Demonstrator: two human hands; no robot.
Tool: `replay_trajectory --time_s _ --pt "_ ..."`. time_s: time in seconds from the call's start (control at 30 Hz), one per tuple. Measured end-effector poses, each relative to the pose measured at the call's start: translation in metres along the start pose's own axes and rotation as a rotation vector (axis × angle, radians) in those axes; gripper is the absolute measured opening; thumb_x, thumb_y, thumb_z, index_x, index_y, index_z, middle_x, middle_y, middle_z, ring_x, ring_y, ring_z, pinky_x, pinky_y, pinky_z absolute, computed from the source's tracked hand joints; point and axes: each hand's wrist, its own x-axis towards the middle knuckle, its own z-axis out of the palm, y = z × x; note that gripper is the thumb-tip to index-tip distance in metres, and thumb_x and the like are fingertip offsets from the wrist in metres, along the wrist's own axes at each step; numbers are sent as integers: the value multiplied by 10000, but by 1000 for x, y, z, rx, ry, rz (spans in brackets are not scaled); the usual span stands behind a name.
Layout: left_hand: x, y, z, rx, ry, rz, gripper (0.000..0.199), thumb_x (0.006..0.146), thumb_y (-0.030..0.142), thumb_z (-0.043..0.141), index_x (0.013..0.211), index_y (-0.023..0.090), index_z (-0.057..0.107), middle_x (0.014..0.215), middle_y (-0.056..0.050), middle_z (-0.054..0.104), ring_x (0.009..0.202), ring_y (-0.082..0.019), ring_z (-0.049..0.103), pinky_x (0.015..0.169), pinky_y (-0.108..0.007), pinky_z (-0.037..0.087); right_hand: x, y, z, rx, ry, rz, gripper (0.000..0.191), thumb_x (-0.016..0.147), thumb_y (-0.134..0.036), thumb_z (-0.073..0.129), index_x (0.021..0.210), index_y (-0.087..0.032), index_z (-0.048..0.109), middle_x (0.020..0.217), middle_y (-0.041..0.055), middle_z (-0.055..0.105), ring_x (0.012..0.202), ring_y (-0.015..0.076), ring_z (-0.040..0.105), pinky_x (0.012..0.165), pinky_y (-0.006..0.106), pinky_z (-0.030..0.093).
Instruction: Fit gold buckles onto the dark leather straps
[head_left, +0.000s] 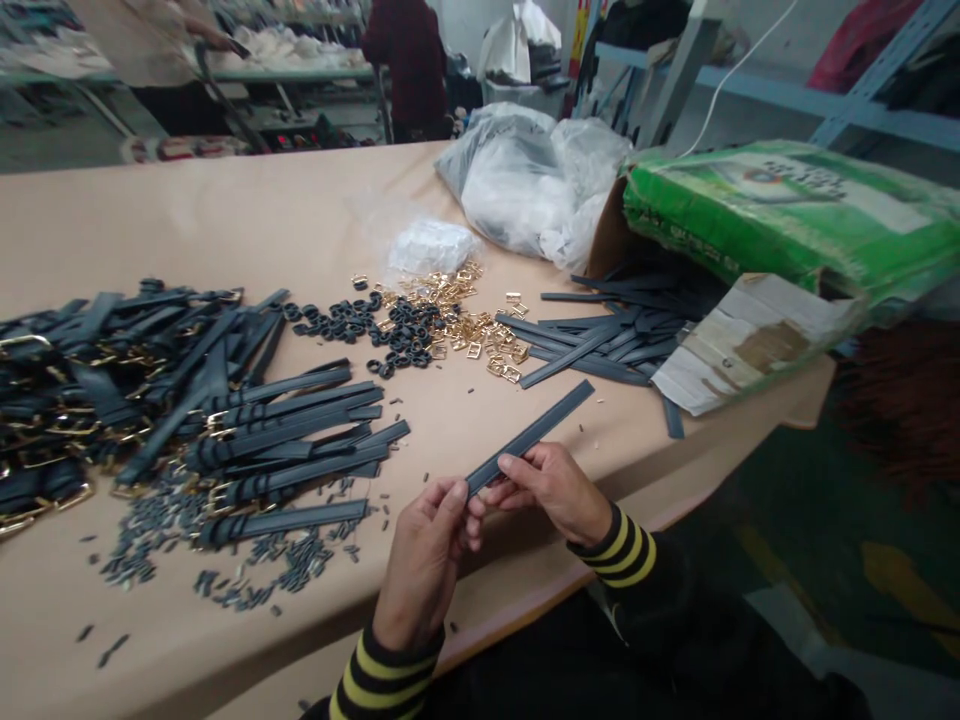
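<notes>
A dark blue-grey leather strap [551,418] is held up between both hands above the near edge of the table. My left hand [429,548] pinches its lower end between thumb and fingers. Farther up the strap, my right hand [556,490] grips it with the thumb on top and the fingers beneath. Ahead lie gold buckles [474,350] and a heap of small dark loops [405,335]. Left of my hands rest straps with buckles fitted [300,470], laid in a row beside a larger pile of buckled straps [97,370].
Loose straps [600,335] spill from an open green carton [780,215] with a torn flap [750,340]. Small dark scraps [292,565] litter the brown-covered table [247,220]. Plastic bags [525,180] stand behind. Two people [409,60] are in the background.
</notes>
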Motion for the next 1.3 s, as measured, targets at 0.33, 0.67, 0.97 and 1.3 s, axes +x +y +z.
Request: replay_trajectory --time_s 0.33,0.67,0.97,1.3 --pt "5 1 -18 181 -12 -7 277 674 362 667 715 143 503 501 81 428 380 -17 315 333 -134 308 -6 -30 -5 -1081 66 -533 152 786 -193 549 912 -131 607 940 108 626 919 203 563 834 342 415" --pt "17 2 -21 352 31 98 291 734 410 593 663 164 457 463 89 418 330 -21 353 314 -130 292 15 0 4 48 -334 291 207 762 -293 595 767 -118 484 665 38 647 560 120 641 501 198 495" --pt "24 5 -23 412 22 110 295 758 430 544 655 177 434 450 90 384 312 -37 328 313 -158 252 21 1 6 217 -334 336 231 710 -260 667 751 -86 520 683 86 677 578 141 659 512 205 525" --pt "18 -1 -15 1060 198 706 177 764 337 520 767 179 599 792 -54 618 770 -189 577 747 -325 450 26 5 14 220 -238 267 201 711 -216 662 746 -105 499 570 23 638 505 108 623 483 190 507"
